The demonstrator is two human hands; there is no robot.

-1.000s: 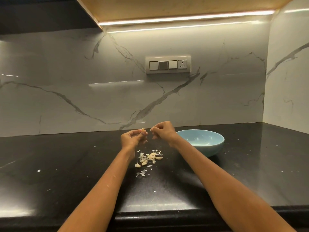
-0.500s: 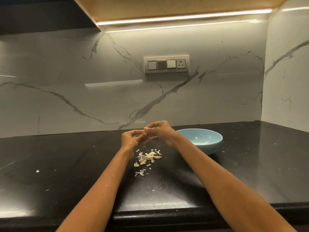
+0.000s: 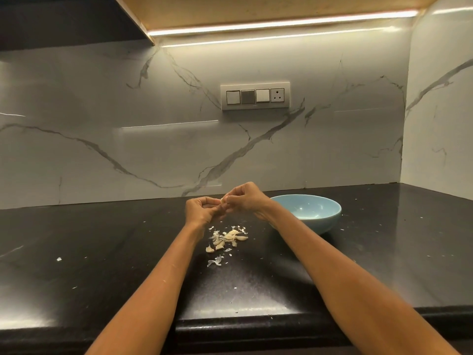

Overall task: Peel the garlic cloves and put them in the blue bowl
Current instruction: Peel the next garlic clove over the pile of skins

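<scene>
Between curled fingers [image 3: 231,198], pale garlic clove [image 3: 222,200]

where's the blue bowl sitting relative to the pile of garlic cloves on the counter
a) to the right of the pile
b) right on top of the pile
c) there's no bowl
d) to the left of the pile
a: the blue bowl stands on the black counter to the right of the garlic pile, behind the right hand and forearm.
</scene>
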